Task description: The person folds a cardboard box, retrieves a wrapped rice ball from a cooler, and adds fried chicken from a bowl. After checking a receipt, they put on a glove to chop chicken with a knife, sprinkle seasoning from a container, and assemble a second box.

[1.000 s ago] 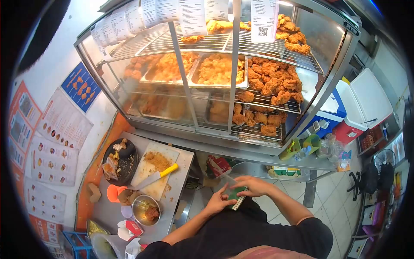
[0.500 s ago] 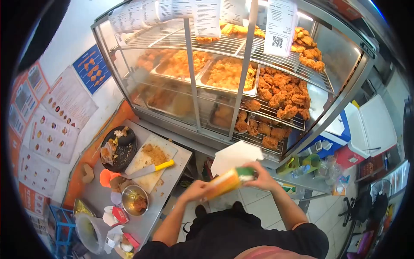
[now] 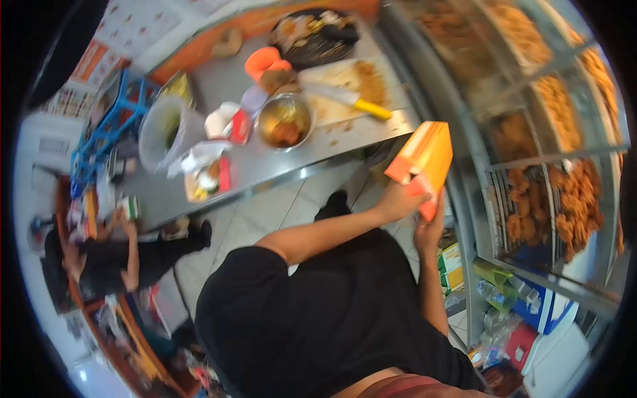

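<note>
Both my hands are closed on an orange and yellow cardboard food box (image 3: pixel 434 149), held up in front of me by the table's corner. My left hand (image 3: pixel 398 202) grips its lower left side, and my right hand (image 3: pixel 430 232) holds the lower end from beneath. Some right-hand fingers are hidden behind the cardboard. Just beyond the box, a yellow-handled knife (image 3: pixel 371 108) rests on a white cutting board (image 3: pixel 328 114) with brown crumbs. Beside the board stands a steel bowl (image 3: pixel 285 121) with reddish-brown food in it.
A dark round platter (image 3: pixel 312 56) with food scraps sits at the back. Small red-and-white boxes (image 3: pixel 239 126) and a clear plastic tub (image 3: pixel 166 132) share the steel table (image 3: pixel 265 174). The glass display cabinet (image 3: pixel 504 159) of fried chicken stands right. Another person (image 3: pixel 106 265) works at far left.
My view has swung left, bringing another person into sight. The box has turned from lying across my hands to standing more upright, and both hands now grip its lower end.
</note>
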A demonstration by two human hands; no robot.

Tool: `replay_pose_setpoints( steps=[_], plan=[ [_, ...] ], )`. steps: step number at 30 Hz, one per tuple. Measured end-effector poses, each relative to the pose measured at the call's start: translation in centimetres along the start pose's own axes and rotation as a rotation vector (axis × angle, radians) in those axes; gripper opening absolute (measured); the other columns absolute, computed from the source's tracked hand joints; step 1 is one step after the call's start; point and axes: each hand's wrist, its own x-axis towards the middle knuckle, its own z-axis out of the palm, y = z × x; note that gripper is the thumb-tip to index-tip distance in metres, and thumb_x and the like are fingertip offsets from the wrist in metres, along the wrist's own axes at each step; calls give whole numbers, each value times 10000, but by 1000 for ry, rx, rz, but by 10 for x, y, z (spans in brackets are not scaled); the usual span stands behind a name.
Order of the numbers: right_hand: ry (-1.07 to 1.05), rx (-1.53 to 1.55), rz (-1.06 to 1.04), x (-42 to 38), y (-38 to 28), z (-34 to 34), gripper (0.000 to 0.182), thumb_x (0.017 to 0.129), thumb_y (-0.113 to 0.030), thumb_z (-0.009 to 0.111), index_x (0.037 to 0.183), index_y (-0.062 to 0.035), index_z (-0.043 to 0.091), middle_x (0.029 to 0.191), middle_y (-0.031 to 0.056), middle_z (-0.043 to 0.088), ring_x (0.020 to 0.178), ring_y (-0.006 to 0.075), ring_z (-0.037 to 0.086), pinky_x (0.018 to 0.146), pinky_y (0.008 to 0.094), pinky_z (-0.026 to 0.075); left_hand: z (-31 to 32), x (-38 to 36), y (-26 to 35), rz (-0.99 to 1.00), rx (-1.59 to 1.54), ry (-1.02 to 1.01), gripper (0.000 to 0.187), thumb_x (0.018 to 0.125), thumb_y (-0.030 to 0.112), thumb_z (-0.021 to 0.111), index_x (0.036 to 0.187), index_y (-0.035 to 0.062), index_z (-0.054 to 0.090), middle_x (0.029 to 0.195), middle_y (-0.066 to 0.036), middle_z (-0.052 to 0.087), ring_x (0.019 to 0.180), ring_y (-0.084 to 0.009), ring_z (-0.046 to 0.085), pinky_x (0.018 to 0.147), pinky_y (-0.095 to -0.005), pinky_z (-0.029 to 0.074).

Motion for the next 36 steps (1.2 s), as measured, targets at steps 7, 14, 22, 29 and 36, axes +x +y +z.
replay_pose_setpoints(
  steps=[7, 14, 22, 29, 36],
  plan=[
    [89, 663, 469, 21, -3, -37, 158, 1008, -97, 645, 1128, -46, 556, 987, 51, 655, 912, 168, 695, 787, 279, 575, -55, 24, -17, 612, 241, -87, 344, 875, 283, 818, 1120, 70, 704, 1102, -79, 717, 993, -259, 697, 842, -392, 563],
    [-46, 331, 42, 49, -49, -4, 479, 965, -30, 688, 1427, 25, 574, 1621, 171, 334, 1267, 258, 594, 941, 343, 532, -37, 37, 17, 259, -377, 4, 207, 955, 148, 690, 1089, -9, 682, 1003, -108, 735, 945, -186, 699, 807, -348, 554],
    [-151, -258, -150, 87, -104, -2, 409, 794, 68, 786, 1194, 11, 723, 1475, 232, 549, 1327, 362, 570, 1098, 456, 473, -73, 59, 20, -64, -632, -212, 406, 939, 140, 743, 1305, 26, 607, 1143, -79, 713, 1020, -150, 672, 903, -331, 555],
    [-136, -185, -125, 91, -85, 9, 343, 790, 17, 810, 1117, 17, 708, 1518, 231, 505, 1317, 342, 571, 1091, 435, 463, -95, 56, 29, -45, -724, -345, 424, 987, 164, 700, 1348, 16, 535, 1132, -68, 696, 1035, -157, 659, 900, -328, 548],
    [-328, 309, 189, 129, -130, 22, 504, 790, -46, 827, 1257, -4, 642, 1405, 147, 570, 960, 141, 656, 746, 246, 495, -145, 45, -12, 109, 65, -647, 232, 829, 20, 670, 1057, 38, 633, 892, -193, 706, 882, -382, 699, 758, -453, 523]
  ],
)
